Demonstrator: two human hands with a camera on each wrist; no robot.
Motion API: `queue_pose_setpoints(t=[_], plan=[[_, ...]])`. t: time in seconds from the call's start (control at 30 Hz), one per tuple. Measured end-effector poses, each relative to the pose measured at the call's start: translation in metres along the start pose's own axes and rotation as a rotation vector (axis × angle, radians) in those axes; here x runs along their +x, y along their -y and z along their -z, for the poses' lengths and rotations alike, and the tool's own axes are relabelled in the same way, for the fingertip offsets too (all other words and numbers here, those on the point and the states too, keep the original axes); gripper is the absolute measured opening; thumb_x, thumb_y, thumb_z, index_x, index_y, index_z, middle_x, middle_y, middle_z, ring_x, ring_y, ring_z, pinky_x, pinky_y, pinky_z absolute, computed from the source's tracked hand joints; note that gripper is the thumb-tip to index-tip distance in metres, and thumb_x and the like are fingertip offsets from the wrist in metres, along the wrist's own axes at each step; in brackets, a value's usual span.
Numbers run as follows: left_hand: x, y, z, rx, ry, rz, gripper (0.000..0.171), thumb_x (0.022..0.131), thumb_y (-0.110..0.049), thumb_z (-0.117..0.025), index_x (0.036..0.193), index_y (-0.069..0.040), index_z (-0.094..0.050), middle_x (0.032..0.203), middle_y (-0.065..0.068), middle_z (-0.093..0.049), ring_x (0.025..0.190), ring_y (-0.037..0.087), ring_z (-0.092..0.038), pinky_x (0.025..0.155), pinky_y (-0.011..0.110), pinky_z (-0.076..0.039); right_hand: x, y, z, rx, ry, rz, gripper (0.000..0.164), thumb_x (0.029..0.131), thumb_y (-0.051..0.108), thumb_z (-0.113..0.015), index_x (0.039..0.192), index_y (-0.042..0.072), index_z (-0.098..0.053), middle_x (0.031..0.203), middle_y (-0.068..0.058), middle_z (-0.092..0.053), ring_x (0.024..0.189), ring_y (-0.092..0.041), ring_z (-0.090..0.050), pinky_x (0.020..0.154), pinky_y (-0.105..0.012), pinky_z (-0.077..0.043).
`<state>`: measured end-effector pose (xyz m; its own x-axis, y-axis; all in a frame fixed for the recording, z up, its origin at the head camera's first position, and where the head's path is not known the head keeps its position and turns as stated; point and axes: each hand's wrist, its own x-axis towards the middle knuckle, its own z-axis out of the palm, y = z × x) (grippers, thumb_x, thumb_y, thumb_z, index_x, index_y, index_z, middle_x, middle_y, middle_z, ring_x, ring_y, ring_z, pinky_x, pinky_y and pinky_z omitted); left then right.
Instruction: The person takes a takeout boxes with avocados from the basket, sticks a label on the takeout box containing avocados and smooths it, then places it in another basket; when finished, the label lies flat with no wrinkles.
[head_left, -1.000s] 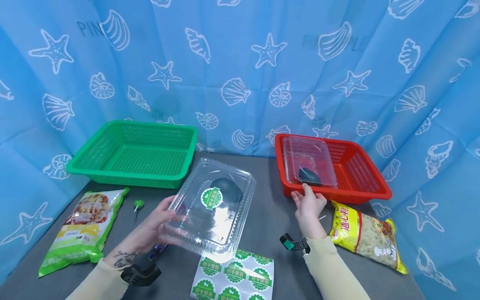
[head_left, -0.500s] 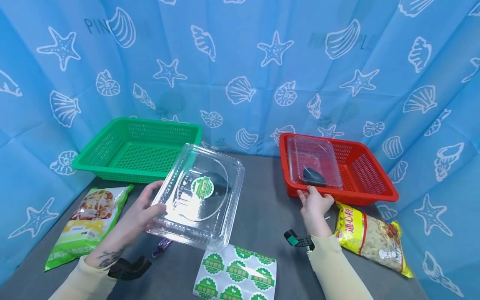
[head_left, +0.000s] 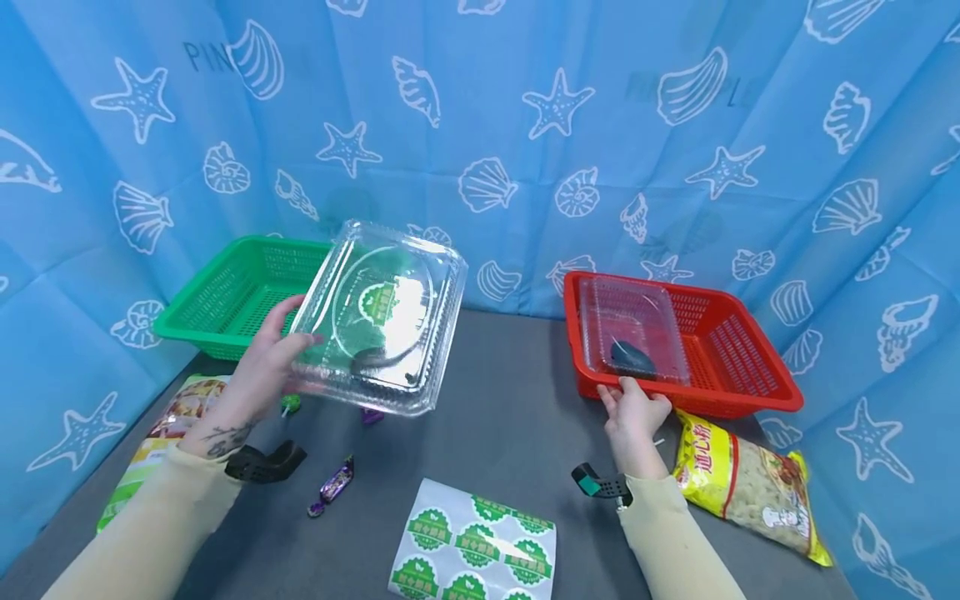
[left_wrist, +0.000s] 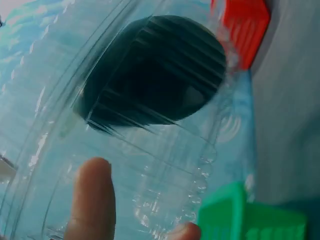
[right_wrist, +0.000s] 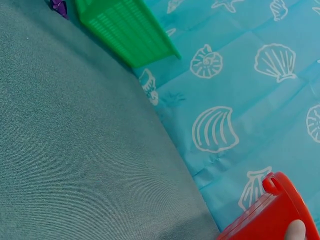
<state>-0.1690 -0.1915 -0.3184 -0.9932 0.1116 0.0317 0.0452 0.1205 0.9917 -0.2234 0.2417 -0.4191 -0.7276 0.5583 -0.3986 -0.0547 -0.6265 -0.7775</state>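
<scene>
My left hand (head_left: 262, 367) grips the near left edge of a clear plastic clamshell box (head_left: 429, 354), lifted and tilted in front of the green basket (head_left: 217, 340). A round green-and-white sticker (head_left: 377, 302) is on the box. Through the plastic in the left wrist view shows a dark green, oval thing (left_wrist: 155, 70), with my thumb (left_wrist: 92, 200) below it. My right hand (head_left: 636, 421) holds the front rim of the red basket (head_left: 738, 400); a fingertip shows against its wall in the right wrist view. Another clear box (head_left: 630, 308) with a dark thing (head_left: 632, 358) lies in the red basket.
A sticker roll (head_left: 472, 542) lies at the front middle. Purple wrapped candies (head_left: 336, 482) and a green lollipop (head_left: 291, 404) are near my left arm. A green-white food bag (head_left: 153, 442) lies partly behind that arm; a yellow macaroni bag (head_left: 750, 483) is at right.
My left hand has lifted the box up and to the left, tilting it, so that it now overlaps the green basket. The purple candies have come into view. My right hand stays at the red basket.
</scene>
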Motion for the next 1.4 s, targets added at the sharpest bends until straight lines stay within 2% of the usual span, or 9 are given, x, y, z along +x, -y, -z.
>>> queue_pose_setpoints(t=[0.17, 0.33, 0.47, 0.53, 0.7, 0.77, 1.0, 1.27, 1.4], plan=[[0.029, -0.005, 0.019, 0.134, -0.116, 0.025, 0.064, 0.085, -0.018, -0.04, 0.139, -0.025, -0.007, 0.133, 0.029, -0.018, 0.055, 0.029, -0.06, 0.055, 0.043, -0.052, 0.0, 0.001, 0.001, -0.002, -0.002, -0.01, 0.065, 0.077, 0.01, -0.064, 0.124, 0.025, -0.021, 0.112, -0.003, -0.041, 0.067, -0.018, -0.058, 0.073, -0.032, -0.051], [0.057, 0.002, 0.044, 0.247, -0.18, 0.044, 0.065, 0.083, -0.02, -0.039, 0.14, -0.024, -0.006, 0.134, 0.027, -0.018, 0.05, 0.024, -0.058, 0.058, 0.044, -0.052, -0.002, 0.002, 0.003, -0.013, 0.015, -0.01, 0.068, 0.078, 0.011, -0.064, 0.127, 0.026, -0.018, 0.116, -0.003, -0.04, 0.072, -0.019, -0.059, 0.075, -0.033, -0.05], [0.074, 0.013, 0.065, 0.332, -0.233, 0.017, 0.061, 0.085, -0.024, -0.035, 0.14, -0.019, -0.009, 0.124, 0.027, -0.029, 0.047, 0.023, -0.053, 0.056, 0.044, -0.051, -0.002, 0.001, 0.005, -0.016, 0.02, -0.021, 0.068, 0.078, 0.011, -0.063, 0.127, 0.026, -0.018, 0.117, -0.003, -0.039, 0.071, -0.018, -0.058, 0.075, -0.033, -0.05], [0.08, 0.018, 0.073, 0.401, -0.251, 0.013, 0.06, 0.086, -0.03, -0.033, 0.14, -0.018, -0.009, 0.11, 0.026, -0.038, 0.046, 0.025, -0.051, 0.055, 0.044, -0.051, -0.002, 0.001, 0.005, -0.019, 0.019, -0.027, 0.067, 0.079, 0.012, -0.063, 0.127, 0.026, -0.018, 0.117, -0.003, -0.04, 0.072, -0.018, -0.058, 0.075, -0.033, -0.05], [0.09, 0.031, 0.085, 0.518, -0.214, 0.055, 0.065, 0.087, -0.041, -0.031, 0.14, -0.015, -0.005, 0.082, 0.019, -0.041, 0.046, 0.03, -0.049, 0.054, 0.044, -0.049, -0.002, 0.001, 0.005, -0.027, 0.018, -0.034, 0.066, 0.079, 0.013, -0.063, 0.125, 0.026, -0.018, 0.117, -0.003, -0.04, 0.074, -0.018, -0.058, 0.075, -0.032, -0.05], [0.093, 0.035, 0.088, 0.52, -0.195, 0.072, 0.066, 0.087, -0.043, -0.031, 0.14, -0.015, -0.004, 0.085, 0.022, -0.042, 0.046, 0.032, -0.048, 0.054, 0.044, -0.05, -0.002, 0.002, 0.005, -0.025, 0.021, -0.035, 0.066, 0.079, 0.013, -0.063, 0.126, 0.026, -0.018, 0.118, -0.003, -0.039, 0.074, -0.018, -0.058, 0.075, -0.032, -0.05], [0.103, 0.046, 0.092, 0.451, -0.08, 0.139, 0.068, 0.088, -0.045, -0.028, 0.14, -0.011, -0.001, 0.126, 0.032, -0.03, 0.089, 0.039, -0.055, 0.06, 0.043, -0.052, -0.003, 0.002, 0.005, -0.034, 0.021, -0.04, 0.065, 0.08, 0.012, -0.061, 0.126, 0.025, -0.017, 0.118, -0.002, -0.037, 0.073, -0.018, -0.058, 0.076, -0.032, -0.05], [0.108, 0.053, 0.089, 0.582, -0.06, 0.157, 0.068, 0.088, -0.047, -0.025, 0.14, -0.009, -0.003, 0.125, 0.031, -0.032, 0.081, 0.031, -0.06, 0.057, 0.039, -0.051, -0.005, 0.003, 0.002, -0.041, 0.031, -0.038, 0.062, 0.081, 0.011, -0.059, 0.126, 0.025, -0.018, 0.119, -0.003, -0.036, 0.078, -0.019, -0.06, 0.076, -0.032, -0.05], [0.109, 0.054, 0.089, 0.718, -0.082, 0.136, 0.065, 0.087, -0.044, -0.025, 0.141, -0.014, -0.003, 0.086, 0.022, -0.053, 0.057, 0.027, -0.057, 0.047, 0.038, -0.045, -0.006, 0.005, 0.0, -0.039, 0.037, -0.038, 0.063, 0.082, 0.011, -0.058, 0.128, 0.026, -0.017, 0.122, -0.004, -0.036, 0.08, -0.02, -0.06, 0.076, -0.032, -0.05]])
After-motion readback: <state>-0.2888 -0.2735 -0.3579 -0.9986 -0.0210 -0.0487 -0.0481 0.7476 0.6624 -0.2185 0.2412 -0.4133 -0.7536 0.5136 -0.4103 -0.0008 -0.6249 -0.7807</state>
